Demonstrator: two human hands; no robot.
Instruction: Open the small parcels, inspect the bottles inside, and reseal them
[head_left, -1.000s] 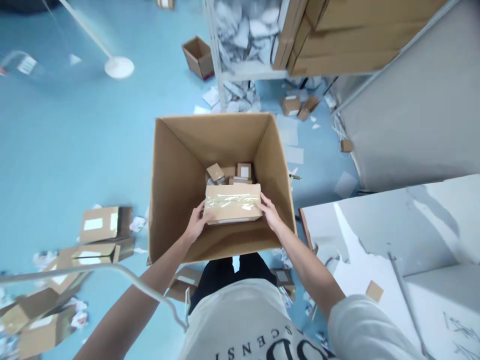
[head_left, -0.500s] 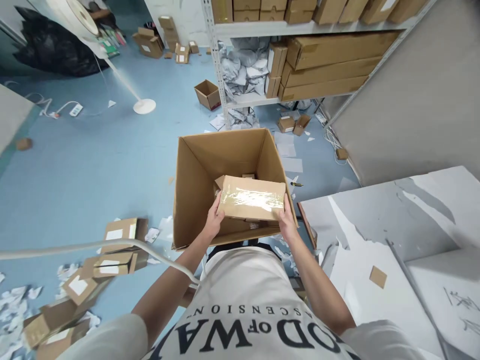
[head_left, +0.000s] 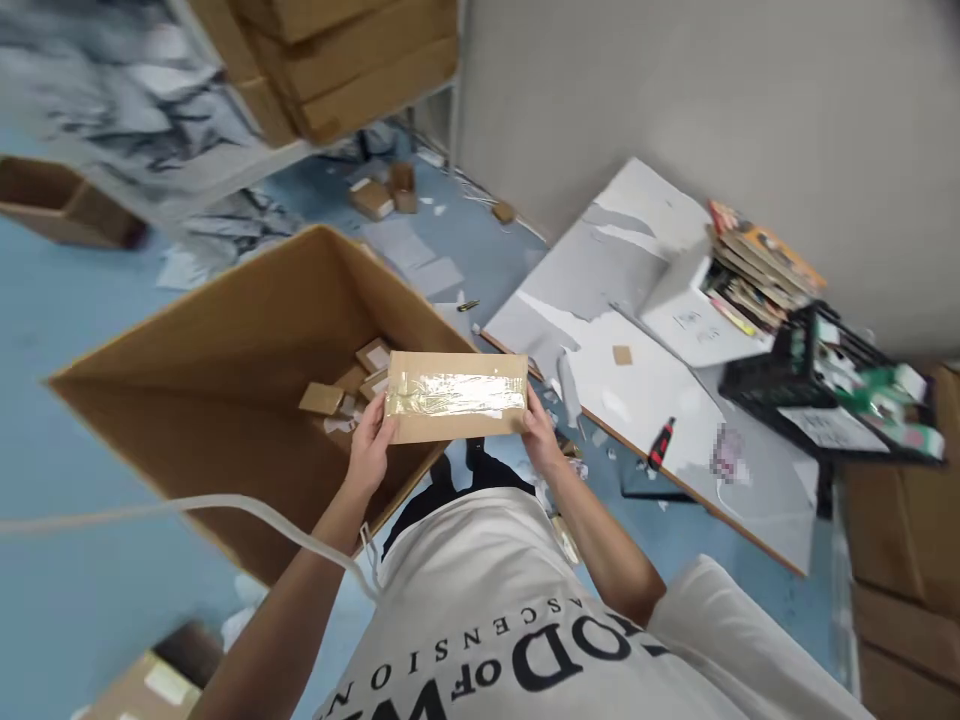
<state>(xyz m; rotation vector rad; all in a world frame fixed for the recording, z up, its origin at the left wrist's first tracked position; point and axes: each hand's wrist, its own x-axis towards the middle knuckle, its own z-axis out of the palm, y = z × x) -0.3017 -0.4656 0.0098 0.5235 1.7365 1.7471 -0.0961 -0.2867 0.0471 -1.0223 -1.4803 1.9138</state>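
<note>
A flat brown cardboard box point(head_left: 457, 398) with shiny clear tape across its top is held level in front of my body. My left hand point(head_left: 370, 445) grips its left end, and my right hand point(head_left: 540, 432) grips the right end. Behind and to the left stands a large open carton point(head_left: 225, 330); the held box overlaps its near right rim in view. Several small cardboard boxes point(head_left: 324, 399) lie at the bottom of that carton, partly hidden by the held box.
To the right is a white table point(head_left: 592, 350) with a red and black utility knife point(head_left: 660, 445), a white box of papers point(head_left: 697, 305) and a black crate point(head_left: 810, 375). A shelf point(head_left: 232, 180) with long boxes stands at upper left. Paper scraps litter the blue floor.
My view and body have turned right, bringing more of the table into sight. The box, still in both hands, has moved from over the carton's middle to its right side.
</note>
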